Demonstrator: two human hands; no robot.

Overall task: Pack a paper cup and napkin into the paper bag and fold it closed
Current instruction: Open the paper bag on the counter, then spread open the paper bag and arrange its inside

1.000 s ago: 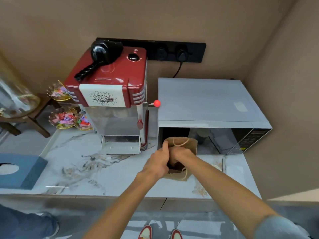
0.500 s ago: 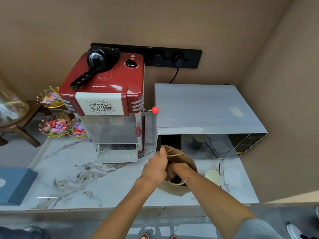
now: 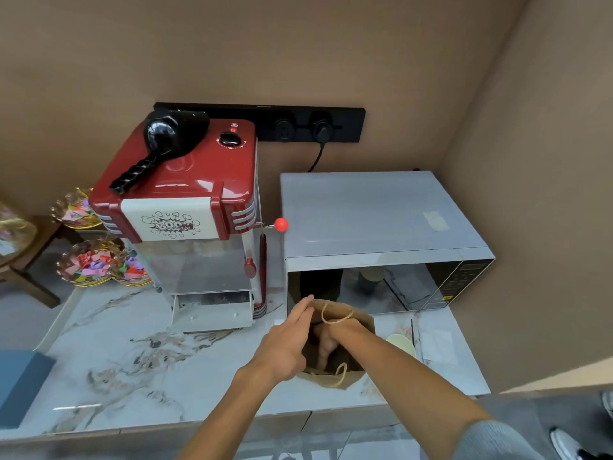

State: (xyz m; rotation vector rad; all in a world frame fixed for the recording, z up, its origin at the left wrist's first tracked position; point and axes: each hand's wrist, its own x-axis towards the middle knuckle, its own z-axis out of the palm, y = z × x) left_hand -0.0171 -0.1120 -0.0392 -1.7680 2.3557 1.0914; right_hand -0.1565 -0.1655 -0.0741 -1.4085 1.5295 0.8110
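Note:
A brown paper bag point(image 3: 360, 323) with twine handles stands upright and open on the marble counter, in front of the microwave. My left hand point(image 3: 285, 346) grips the bag's left rim. My right hand point(image 3: 326, 340) reaches down inside the bag with its fingers stretched out; nothing shows in it. A pale paper cup point(image 3: 402, 344) stands upright just right of the bag, partly hidden by my right forearm. A white napkin point(image 3: 437, 346) lies flat on the counter right of the cup.
A silver microwave point(image 3: 381, 220) sits directly behind the bag, and a red popcorn machine point(image 3: 185, 207) stands to its left. Dishes of coloured wrappers point(image 3: 96, 263) are at the far left. A blue box point(image 3: 20, 383) lies at the left edge. The counter's front edge point(image 3: 166, 426) is near me.
The bag's mouth has been spread wider and my right hand has gone deeper into it. The view has shifted, so the cup and the napkin now show.

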